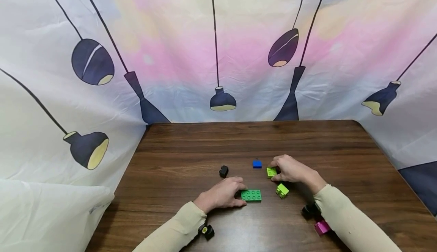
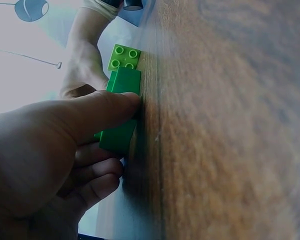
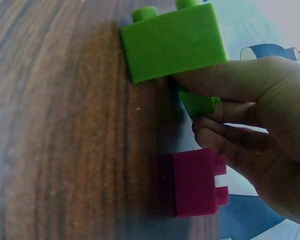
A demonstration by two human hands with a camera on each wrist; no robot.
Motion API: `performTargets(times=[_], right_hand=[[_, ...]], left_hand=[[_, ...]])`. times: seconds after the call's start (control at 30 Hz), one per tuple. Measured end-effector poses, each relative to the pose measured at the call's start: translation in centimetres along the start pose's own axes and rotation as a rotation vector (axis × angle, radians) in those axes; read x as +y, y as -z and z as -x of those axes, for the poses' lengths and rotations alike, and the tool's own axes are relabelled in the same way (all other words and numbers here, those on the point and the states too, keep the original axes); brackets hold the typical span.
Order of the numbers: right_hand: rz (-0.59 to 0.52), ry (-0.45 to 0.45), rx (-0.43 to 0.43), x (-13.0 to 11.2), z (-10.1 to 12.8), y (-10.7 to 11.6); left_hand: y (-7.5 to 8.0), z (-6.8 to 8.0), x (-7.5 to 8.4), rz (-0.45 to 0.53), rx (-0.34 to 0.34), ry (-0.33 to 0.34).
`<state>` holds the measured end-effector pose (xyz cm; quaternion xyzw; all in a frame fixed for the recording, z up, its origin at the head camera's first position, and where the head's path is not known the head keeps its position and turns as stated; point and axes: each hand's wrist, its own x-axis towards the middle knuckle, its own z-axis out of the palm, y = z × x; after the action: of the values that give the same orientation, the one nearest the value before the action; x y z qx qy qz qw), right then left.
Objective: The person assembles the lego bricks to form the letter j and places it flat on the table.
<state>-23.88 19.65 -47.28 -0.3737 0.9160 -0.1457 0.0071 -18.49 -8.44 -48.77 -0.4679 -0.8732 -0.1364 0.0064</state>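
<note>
My left hand (image 1: 223, 193) grips a long green brick (image 1: 251, 196) by its left end. In the left wrist view the thumb lies along the side of the green brick (image 2: 121, 135), low at the tabletop. My right hand (image 1: 291, 169) pinches a square lime green brick (image 1: 271, 172) between thumb and fingers. A second lime green brick (image 1: 282, 190) lies tipped on its side just in front of that hand. It looms large as a lime green brick (image 3: 175, 42) in the right wrist view, partly hiding the held one (image 3: 197, 104).
A blue brick (image 1: 257, 164) and a black brick (image 1: 223, 171) lie farther back on the brown wooden table (image 1: 191, 146). Beside the right forearm is a magenta brick (image 1: 322, 227). A hanging cloth (image 1: 184, 55) printed with lamps stands behind the table.
</note>
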Motion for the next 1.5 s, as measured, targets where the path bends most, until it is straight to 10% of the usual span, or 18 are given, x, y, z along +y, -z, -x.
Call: performTargets(times=[1.5], right_hand=[[-0.036,0.090,0.082,-3.0,2.4,1.1]], left_hand=[[-0.2,0.0,-0.1,0.001,0.010,-0.008]])
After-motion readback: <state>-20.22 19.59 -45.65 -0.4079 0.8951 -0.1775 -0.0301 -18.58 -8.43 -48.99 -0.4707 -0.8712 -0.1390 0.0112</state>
